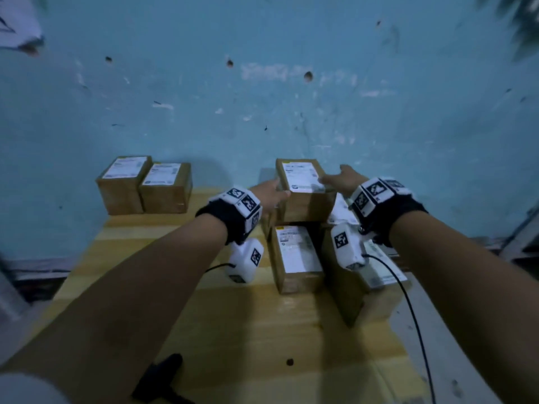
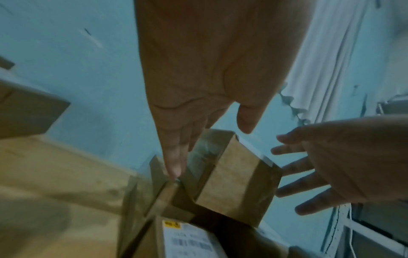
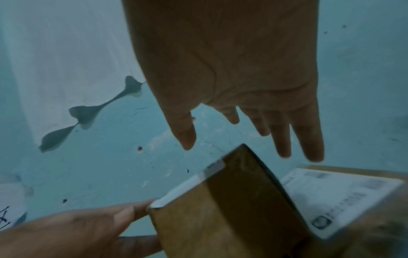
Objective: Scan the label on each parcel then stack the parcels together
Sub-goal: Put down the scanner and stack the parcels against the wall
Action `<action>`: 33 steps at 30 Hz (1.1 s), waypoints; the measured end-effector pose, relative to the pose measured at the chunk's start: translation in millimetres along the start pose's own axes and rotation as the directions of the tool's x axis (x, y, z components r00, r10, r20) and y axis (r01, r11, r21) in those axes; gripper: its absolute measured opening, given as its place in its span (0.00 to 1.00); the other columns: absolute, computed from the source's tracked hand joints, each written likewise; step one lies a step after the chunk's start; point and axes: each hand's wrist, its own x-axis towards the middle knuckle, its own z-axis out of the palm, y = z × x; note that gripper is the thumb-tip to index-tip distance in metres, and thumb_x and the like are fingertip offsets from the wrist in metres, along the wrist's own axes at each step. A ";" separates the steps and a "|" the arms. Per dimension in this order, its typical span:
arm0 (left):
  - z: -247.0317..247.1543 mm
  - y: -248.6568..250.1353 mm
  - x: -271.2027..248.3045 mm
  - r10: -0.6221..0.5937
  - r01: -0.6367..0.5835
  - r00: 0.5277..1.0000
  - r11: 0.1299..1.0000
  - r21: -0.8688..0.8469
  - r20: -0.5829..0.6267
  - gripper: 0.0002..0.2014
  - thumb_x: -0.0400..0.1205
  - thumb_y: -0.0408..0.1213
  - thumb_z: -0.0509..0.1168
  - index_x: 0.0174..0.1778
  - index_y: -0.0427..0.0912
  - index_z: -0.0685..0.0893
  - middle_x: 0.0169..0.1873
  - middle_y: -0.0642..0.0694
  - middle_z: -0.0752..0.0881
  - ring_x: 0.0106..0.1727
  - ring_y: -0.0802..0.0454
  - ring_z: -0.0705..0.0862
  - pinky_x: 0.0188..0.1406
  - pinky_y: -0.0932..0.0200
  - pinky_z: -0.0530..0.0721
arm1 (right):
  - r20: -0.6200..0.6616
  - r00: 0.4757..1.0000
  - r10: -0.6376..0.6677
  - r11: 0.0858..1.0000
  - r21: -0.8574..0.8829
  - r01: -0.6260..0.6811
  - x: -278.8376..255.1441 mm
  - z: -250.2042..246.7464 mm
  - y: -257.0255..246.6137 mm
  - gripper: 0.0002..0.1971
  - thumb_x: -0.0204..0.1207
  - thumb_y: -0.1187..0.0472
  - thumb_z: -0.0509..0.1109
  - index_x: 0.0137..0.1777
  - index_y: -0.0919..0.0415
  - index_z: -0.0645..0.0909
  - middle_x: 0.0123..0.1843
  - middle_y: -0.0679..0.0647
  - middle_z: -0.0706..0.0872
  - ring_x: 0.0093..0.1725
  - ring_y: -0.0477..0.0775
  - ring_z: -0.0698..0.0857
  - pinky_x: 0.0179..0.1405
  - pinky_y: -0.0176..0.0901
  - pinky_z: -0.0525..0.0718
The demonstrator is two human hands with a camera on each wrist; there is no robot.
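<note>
A brown cardboard parcel [image 1: 303, 188] with a white label on top sits on other parcels at the back of the wooden table [image 1: 233, 330]. My left hand [image 1: 275, 192] lies against its left side with straight fingers, which the left wrist view confirms for the left hand [image 2: 198, 132] on the parcel [image 2: 234, 174]. My right hand [image 1: 335, 177] reaches over the parcel's right edge with fingers spread. In the right wrist view the right hand [image 3: 249, 122] hovers above the parcel [image 3: 220, 209]; whether it touches is unclear. Two labelled parcels [image 1: 294, 258] [image 1: 350, 275] lie below.
Two more labelled parcels [image 1: 122, 185] [image 1: 166, 188] stand side by side at the back left against the blue wall [image 1: 262, 97]. A black handheld device [image 1: 159, 380] lies at the table's near edge. The table drops off on the left and the right.
</note>
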 end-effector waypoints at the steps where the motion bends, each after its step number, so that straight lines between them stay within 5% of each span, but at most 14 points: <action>1: 5.2 -0.3 2.5 -0.014 0.014 1.000 1.000 -0.002 -0.002 0.26 0.87 0.39 0.55 0.80 0.38 0.59 0.74 0.35 0.71 0.70 0.35 0.76 0.55 0.52 0.81 | 0.033 0.999 0.022 1.000 0.019 -0.023 1.0 1.1 5.4 0.39 0.80 0.53 0.66 0.82 0.68 0.50 0.79 0.66 0.66 0.75 0.65 0.72 0.68 0.50 0.73; 5: 16.2 0.9 9.8 -0.023 0.024 0.999 0.999 0.025 -0.026 0.22 0.85 0.42 0.58 0.74 0.36 0.72 0.71 0.36 0.77 0.69 0.38 0.78 0.66 0.52 0.77 | 0.116 0.993 0.020 0.999 0.023 -0.023 3.5 8.2 15.1 0.32 0.79 0.54 0.66 0.78 0.68 0.61 0.73 0.65 0.74 0.60 0.61 0.78 0.62 0.51 0.78; 8: 15.0 4.6 6.2 -0.003 0.011 0.998 0.992 0.122 -0.061 0.21 0.84 0.41 0.60 0.72 0.35 0.75 0.68 0.36 0.79 0.68 0.39 0.79 0.69 0.51 0.77 | 0.072 0.997 -0.032 0.999 -0.037 0.035 0.9 15.5 15.1 0.27 0.78 0.57 0.68 0.73 0.71 0.67 0.65 0.66 0.79 0.58 0.60 0.80 0.43 0.47 0.81; 13: -7.5 10.1 -12.6 0.050 -0.043 0.996 0.994 0.097 -0.080 0.22 0.83 0.36 0.62 0.73 0.33 0.72 0.68 0.34 0.78 0.68 0.37 0.78 0.64 0.50 0.77 | 0.046 0.990 -0.137 0.989 -0.051 0.139 -15.8 19.4 -2.7 0.30 0.78 0.60 0.69 0.75 0.70 0.62 0.72 0.67 0.75 0.70 0.67 0.77 0.65 0.54 0.77; 21: -66.0 -12.3 -57.8 0.076 -0.053 0.972 0.993 0.109 -0.224 0.34 0.83 0.31 0.63 0.82 0.37 0.52 0.80 0.40 0.63 0.77 0.43 0.69 0.71 0.57 0.69 | 0.057 0.929 -0.365 0.931 -0.002 0.366 -51.6 52.6 -73.0 0.34 0.76 0.59 0.69 0.79 0.60 0.59 0.75 0.66 0.70 0.73 0.67 0.73 0.70 0.53 0.74; 24: -75.3 -41.1 -70.6 0.030 0.008 0.978 0.983 0.182 -0.208 0.33 0.83 0.30 0.61 0.81 0.35 0.52 0.80 0.39 0.62 0.77 0.43 0.68 0.62 0.64 0.68 | 0.155 0.908 -0.390 0.912 -0.069 0.403 -59.1 88.3 -84.0 0.33 0.78 0.58 0.67 0.81 0.59 0.57 0.79 0.62 0.66 0.76 0.66 0.68 0.75 0.53 0.68; 26: -73.9 -65.6 -74.1 -0.018 0.052 0.987 0.977 0.206 -0.160 0.33 0.83 0.28 0.61 0.81 0.33 0.52 0.79 0.37 0.63 0.77 0.43 0.67 0.57 0.67 0.68 | 0.199 0.919 -0.341 0.926 -0.096 0.364 -59.2 119.4 -78.9 0.38 0.75 0.56 0.70 0.81 0.59 0.56 0.77 0.64 0.69 0.75 0.66 0.70 0.73 0.55 0.70; 29: -68.3 -94.2 -71.4 -0.113 0.138 0.987 0.961 0.241 -0.116 0.32 0.83 0.30 0.62 0.80 0.33 0.54 0.79 0.38 0.63 0.77 0.44 0.67 0.63 0.63 0.67 | 0.261 0.924 -0.281 0.950 -0.061 0.307 -55.3 159.0 -62.5 0.41 0.71 0.56 0.73 0.81 0.60 0.56 0.73 0.65 0.74 0.69 0.65 0.77 0.67 0.54 0.77; 33: -66.6 -110.5 -60.3 -0.171 0.189 0.981 0.946 0.264 -0.089 0.25 0.83 0.32 0.62 0.76 0.35 0.68 0.75 0.38 0.72 0.74 0.44 0.73 0.66 0.60 0.71 | 0.244 0.937 -0.249 0.948 -0.138 0.287 -44.3 178.8 -48.9 0.29 0.75 0.55 0.70 0.74 0.62 0.68 0.70 0.64 0.77 0.66 0.65 0.80 0.58 0.46 0.77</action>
